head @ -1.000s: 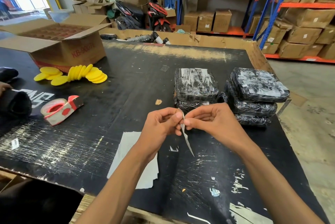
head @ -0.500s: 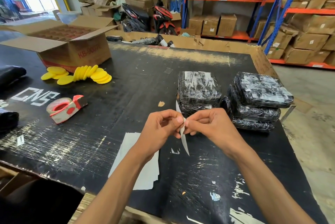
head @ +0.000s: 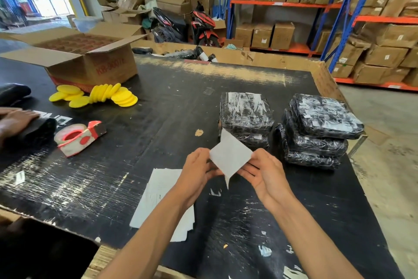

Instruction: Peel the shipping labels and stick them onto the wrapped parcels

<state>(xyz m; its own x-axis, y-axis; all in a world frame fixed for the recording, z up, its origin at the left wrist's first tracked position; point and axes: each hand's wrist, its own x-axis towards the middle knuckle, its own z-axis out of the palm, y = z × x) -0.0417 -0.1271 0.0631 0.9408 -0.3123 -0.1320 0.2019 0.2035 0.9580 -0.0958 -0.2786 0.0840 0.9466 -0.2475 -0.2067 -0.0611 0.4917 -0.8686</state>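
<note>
Above the black table (head: 126, 161), the left hand (head: 196, 172) and right hand (head: 264, 174) each pinch one side of a white shipping label (head: 229, 154), held up flat between them. Just behind stand two stacks of wrapped parcels (head: 246, 116), with an open carton (head: 90, 61) farther left.

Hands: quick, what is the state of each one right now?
Left hand: pinches the left edge of the white label.
Right hand: holds the right edge of the same label, fingers curled under it.
</note>
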